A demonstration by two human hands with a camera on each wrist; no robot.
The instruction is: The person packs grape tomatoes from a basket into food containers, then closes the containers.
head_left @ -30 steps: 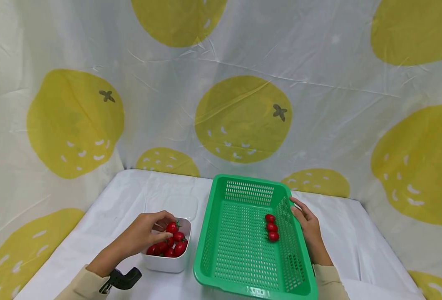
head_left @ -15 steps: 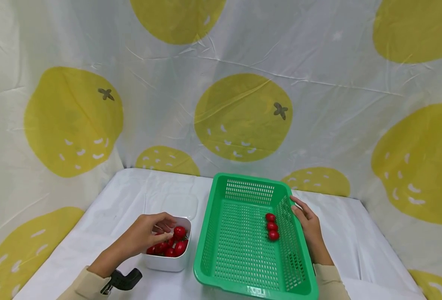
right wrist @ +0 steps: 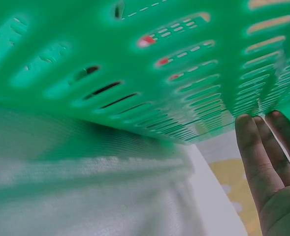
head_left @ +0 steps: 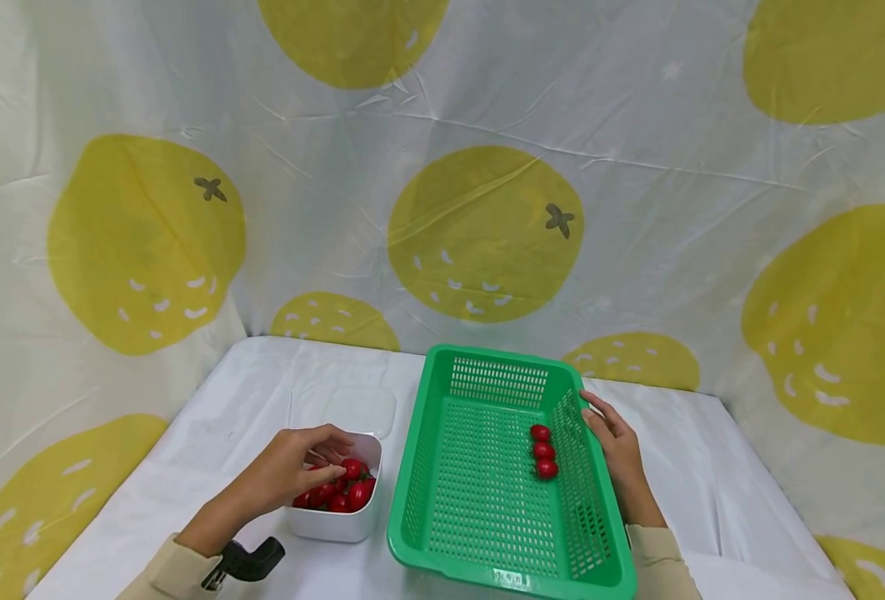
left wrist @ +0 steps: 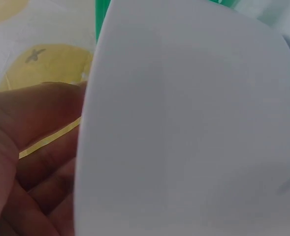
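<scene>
In the head view, a white square box (head_left: 330,526) holds several red cherry tomatoes (head_left: 360,495). My left hand (head_left: 288,468) hovers over its left side, fingers loosely bent and partly inside; no tomato shows between thumb and fingers. The box wall (left wrist: 184,123) fills most of the left wrist view and hides the fingertips. To the right lies a green perforated basket (head_left: 480,508), with three cherry tomatoes (head_left: 543,451) in a row along its right side. My right hand (head_left: 621,454) touches the basket's right rim; in the right wrist view its straight fingers (right wrist: 255,157) meet the outer wall.
A clear flat lid (head_left: 360,411) lies behind the box on the white tabletop (head_left: 255,383). A black wrist mount (head_left: 251,560) sits on my left wrist. Cloth walls with a yellow fruit print (head_left: 487,233) enclose the table.
The tomato that my left hand held one second ago has been let go and now lies among the others in the box. My right hand stays on the basket.
</scene>
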